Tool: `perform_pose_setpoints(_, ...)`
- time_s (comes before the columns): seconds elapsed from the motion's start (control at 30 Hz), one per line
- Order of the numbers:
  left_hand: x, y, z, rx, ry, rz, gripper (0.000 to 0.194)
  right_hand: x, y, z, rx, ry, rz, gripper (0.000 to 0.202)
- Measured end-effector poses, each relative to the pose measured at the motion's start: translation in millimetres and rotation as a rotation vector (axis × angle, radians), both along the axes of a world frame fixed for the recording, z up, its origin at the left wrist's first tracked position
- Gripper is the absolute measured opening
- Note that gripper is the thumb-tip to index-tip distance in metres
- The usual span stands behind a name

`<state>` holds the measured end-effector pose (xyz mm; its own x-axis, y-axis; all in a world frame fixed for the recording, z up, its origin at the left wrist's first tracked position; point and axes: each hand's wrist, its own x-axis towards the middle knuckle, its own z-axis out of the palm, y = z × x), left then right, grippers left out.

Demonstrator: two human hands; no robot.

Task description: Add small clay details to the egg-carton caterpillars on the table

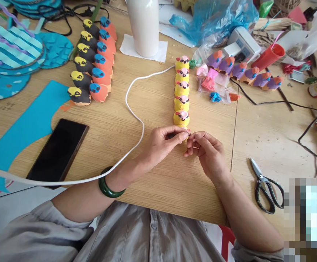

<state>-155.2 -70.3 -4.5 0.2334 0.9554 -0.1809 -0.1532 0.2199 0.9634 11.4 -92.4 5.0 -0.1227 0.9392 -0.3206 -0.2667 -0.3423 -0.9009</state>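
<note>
Head view: yellow-domed row (181, 106), pink-capped, black-and-red-flecked; left hand (161, 143) and right hand (209, 151) pinched narrow at near end, can't tell on what.

Black phone (59, 148) at left, white bottle (144, 27) on white paper (161, 51)

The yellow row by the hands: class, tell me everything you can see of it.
The yellow row is a straight line of joined, rounded lumps: five plainly seen, another mostly hidden by the left hand. Pink tops carry dark marks, with red bits beside them. The surface looks like modelling clay. It lies on the wooden table, running from near to far, the right hand close by its near end; exact contact is unclear.
</note>
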Motion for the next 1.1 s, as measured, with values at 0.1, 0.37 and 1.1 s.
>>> perform_pose_setpoints(0.1,0,0,0.3,0.008,0.033,-0.006,0.015,0,1,0.4,0.0,-0.01,-0.007,0.022)
perform_pose_setpoints(0.37,0,0,-3.3,0.042,0.045,-0.02,0.017,-1,0,-1.0,0.027,0.004,-0.028,0.019)
perform_pose_setpoints(1.1,-2,-1,1.9,0.133,0.201,0.019,0.041,-1,0,-3.0,0.057,0.008,-0.01,0.019)
